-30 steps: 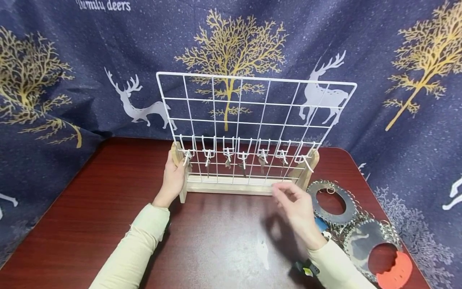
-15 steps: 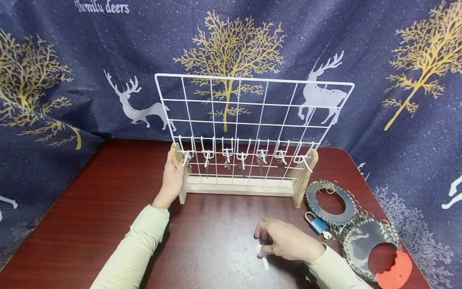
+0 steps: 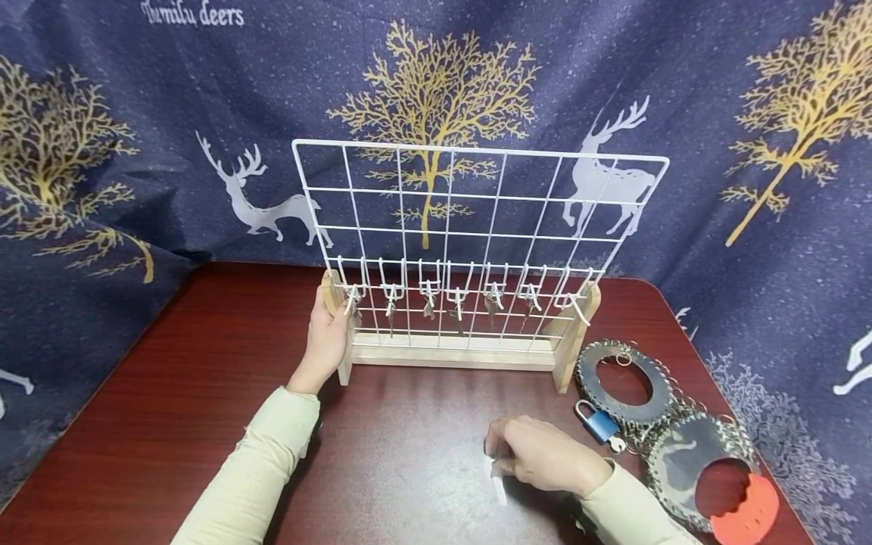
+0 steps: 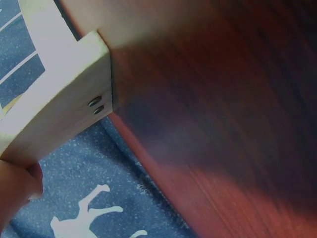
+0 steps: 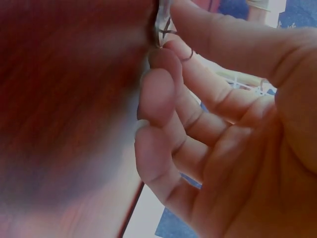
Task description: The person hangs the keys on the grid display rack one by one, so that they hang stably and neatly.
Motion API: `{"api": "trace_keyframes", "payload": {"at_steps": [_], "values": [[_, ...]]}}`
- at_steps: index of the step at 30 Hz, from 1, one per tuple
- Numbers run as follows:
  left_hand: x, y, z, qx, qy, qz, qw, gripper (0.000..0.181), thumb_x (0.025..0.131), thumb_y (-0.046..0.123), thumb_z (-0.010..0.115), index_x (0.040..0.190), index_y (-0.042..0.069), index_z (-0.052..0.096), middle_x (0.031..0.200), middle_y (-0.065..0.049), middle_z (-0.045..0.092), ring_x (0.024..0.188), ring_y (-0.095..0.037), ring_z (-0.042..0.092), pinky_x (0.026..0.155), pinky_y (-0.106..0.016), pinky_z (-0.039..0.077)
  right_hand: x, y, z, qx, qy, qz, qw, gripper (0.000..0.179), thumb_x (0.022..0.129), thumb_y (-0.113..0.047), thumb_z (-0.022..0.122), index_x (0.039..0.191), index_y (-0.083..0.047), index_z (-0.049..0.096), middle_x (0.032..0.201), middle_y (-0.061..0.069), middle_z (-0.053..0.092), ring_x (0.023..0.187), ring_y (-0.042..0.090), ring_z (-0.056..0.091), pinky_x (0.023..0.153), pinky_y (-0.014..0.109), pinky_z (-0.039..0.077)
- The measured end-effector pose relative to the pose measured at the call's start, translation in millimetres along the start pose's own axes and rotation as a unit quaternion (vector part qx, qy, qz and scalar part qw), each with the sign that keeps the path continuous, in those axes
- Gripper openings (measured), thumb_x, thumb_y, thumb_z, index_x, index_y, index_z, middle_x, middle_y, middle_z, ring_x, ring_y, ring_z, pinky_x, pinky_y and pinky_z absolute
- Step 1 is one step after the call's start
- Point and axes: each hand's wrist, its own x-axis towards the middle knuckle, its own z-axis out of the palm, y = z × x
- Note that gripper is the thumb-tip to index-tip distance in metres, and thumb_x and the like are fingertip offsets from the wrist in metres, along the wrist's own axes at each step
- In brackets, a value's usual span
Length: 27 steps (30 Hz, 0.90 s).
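My left hand [image 3: 325, 341] grips the left wooden side piece [image 4: 64, 99] of a stand that holds up a white wire grid [image 3: 477, 197]. White hooks [image 3: 458, 299] line the grid's lower part, and small metal keys [image 3: 493, 306] hang from most of them. The rightmost hook [image 3: 574, 303] bears no key. In front of the stand, low over the table, my right hand [image 3: 545, 454] pinches a silvery key [image 5: 162, 22] with a thin ring [image 5: 188, 55] between thumb and forefinger. Most of this key is hidden by the fingers; the other fingers curl loosely below.
To the right lie dark round plates edged with small metal rings [image 3: 623, 382], a blue padlock [image 3: 599, 424] with a key, and a red-orange toothed piece [image 3: 745, 511]. A blue cloth with deer and trees [image 3: 259, 98] hangs behind the reddish-brown table [image 3: 204, 393].
My right hand has come down from near the stand's lower right to the table in front, and its fingers have closed on the key. The left hand keeps its hold.
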Motion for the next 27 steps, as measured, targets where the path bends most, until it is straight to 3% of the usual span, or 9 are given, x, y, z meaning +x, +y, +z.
{"api": "trace_keyframes", "payload": {"at_steps": [6, 13, 22, 25, 27], "values": [[0.1, -0.3, 0.3, -0.003, -0.001, 0.000, 1.0000, 0.038, 0.100, 0.000, 0.042, 0.137, 0.000, 0.036, 0.105, -0.016, 0.055, 0.076, -0.012, 0.059, 0.067, -0.025, 0.054, -1.5, 0.2, -2.6, -0.008, 0.012, 0.006, 0.9999, 0.019, 0.080, -0.023, 0.078, 0.090, -0.021, 0.062, 0.069, -0.020, 0.050, 0.065, -0.001, 0.048, 0.059, 0.026, 0.045], [-0.1, -0.1, 0.1, -0.002, 0.002, 0.007, 1.0000, 0.038, 0.099, 0.000, 0.043, 0.137, 0.000, 0.037, 0.104, -0.015, 0.055, 0.074, -0.009, 0.058, 0.068, -0.029, 0.055, -3.1, 1.0, -3.7, -0.058, 0.022, 0.024, 0.9978, 0.018, 0.078, -0.028, 0.078, 0.075, -0.026, 0.060, 0.073, -0.015, 0.056, 0.065, 0.002, 0.051, 0.056, 0.030, 0.046], [0.2, 0.2, 0.5, 0.008, 0.004, 0.004, 0.9999, 0.033, 0.099, 0.000, 0.043, 0.131, -0.002, 0.039, 0.106, -0.019, 0.057, 0.088, -0.041, 0.058, 0.071, -0.037, 0.056, -2.9, 1.4, -4.2, -0.042, 0.032, 0.004, 0.9986, 0.016, 0.083, -0.022, 0.074, 0.077, -0.027, 0.061, 0.072, -0.018, 0.053, 0.065, 0.001, 0.050, 0.055, 0.028, 0.045], [0.2, 0.3, 0.2, 0.008, 0.002, 0.003, 1.0000, 0.033, 0.099, 0.000, 0.042, 0.132, -0.001, 0.038, 0.106, -0.019, 0.057, 0.087, -0.038, 0.058, 0.070, -0.035, 0.056, -2.4, 2.0, -6.1, -0.024, 0.044, 0.009, 0.9987, 0.015, 0.085, -0.019, 0.072, 0.080, -0.027, 0.061, 0.074, -0.019, 0.051, 0.065, 0.000, 0.048, 0.056, 0.025, 0.044], [0.2, 0.2, -0.2, 0.009, 0.002, 0.003, 1.0000, 0.032, 0.100, 0.001, 0.043, 0.131, -0.002, 0.039, 0.105, -0.018, 0.057, 0.083, -0.029, 0.060, 0.070, -0.034, 0.055, -2.5, 2.1, -8.2, -0.015, 0.057, 0.017, 0.9981, 0.015, 0.086, -0.020, 0.072, 0.082, -0.027, 0.060, 0.077, -0.020, 0.052, 0.066, 0.000, 0.048, 0.057, 0.025, 0.044]]}}
